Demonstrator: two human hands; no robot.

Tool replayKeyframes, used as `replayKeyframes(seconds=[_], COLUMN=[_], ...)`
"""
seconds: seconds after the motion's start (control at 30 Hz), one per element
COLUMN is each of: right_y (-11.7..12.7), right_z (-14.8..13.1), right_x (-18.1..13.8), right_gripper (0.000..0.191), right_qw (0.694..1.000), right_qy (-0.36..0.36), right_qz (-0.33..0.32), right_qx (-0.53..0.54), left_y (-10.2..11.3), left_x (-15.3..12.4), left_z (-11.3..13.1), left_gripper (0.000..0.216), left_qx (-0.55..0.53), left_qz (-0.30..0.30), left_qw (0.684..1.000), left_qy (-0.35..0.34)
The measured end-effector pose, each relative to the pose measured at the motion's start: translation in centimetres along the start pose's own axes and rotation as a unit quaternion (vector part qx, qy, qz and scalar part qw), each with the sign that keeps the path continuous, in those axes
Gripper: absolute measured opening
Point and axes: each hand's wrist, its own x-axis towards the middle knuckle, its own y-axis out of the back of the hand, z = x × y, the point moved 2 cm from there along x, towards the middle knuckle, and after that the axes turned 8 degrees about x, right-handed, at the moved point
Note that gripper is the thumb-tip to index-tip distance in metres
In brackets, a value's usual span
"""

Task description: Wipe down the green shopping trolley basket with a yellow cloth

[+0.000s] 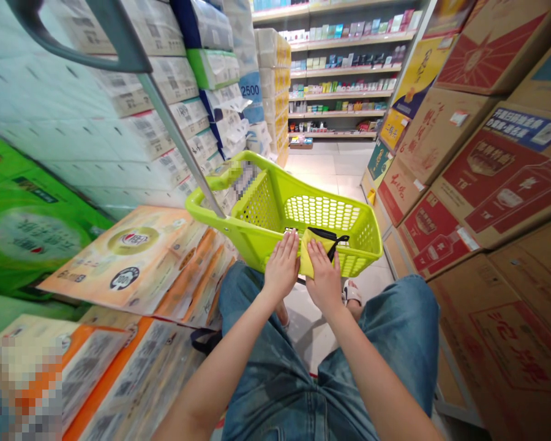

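Observation:
A lime-green shopping basket (303, 202) with a long grey pull handle (179, 135) stands before my knees. Its near rim is under both of my hands. My left hand (282, 266) lies on the rim with its fingers stretched out and nothing in it. Just to its right, my right hand (324, 282) presses a folded yellow cloth (307, 260) against the same side; the fingers lie over the cloth, and the thumb side is partly hidden. Behind the cloth, inside the basket, is a black item with a strap (335, 245); its kind I cannot make out.
Packs of tissue paper (119, 251) are stacked at the left, by my knee. Printed cardboard cartons (496, 177) rise on the right. Ahead, a tiled aisle (337, 162) leads to shelves of small products (344, 86).

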Motion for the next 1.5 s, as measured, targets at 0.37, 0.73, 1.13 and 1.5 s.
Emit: replayKeyframes(seconds=[0.37, 0.73, 1.13, 1.5], right_y=[6.4, 0.7, 5.8, 0.7], right_z=[11.5, 0.6, 11.5, 2.1], right_x=[-4.8, 1.4, -3.2, 2.0], right_gripper=[0.063, 0.075, 0.064, 0.075], right_qw=[0.979, 1.000, 0.979, 0.999], right_qy=[-0.157, 0.002, -0.148, 0.017], right_qz=[0.115, -0.010, 0.124, 0.007], right_qx=[-0.054, 0.009, -0.059, -0.028], left_y=[-0.5, 0.1, -0.4, 0.0], left_x=[0.0, -0.1, 0.0, -0.1], left_z=[0.3, 0.2, 0.5, 0.7], left_gripper=[0.063, 0.063, 0.062, 0.066], left_qx=[-0.006, -0.018, 0.001, -0.001], left_qz=[0.015, 0.002, 0.009, 0.007], left_qw=[1.000, 1.000, 1.000, 1.000], left_qy=[0.011, 0.004, 0.015, 0.018])
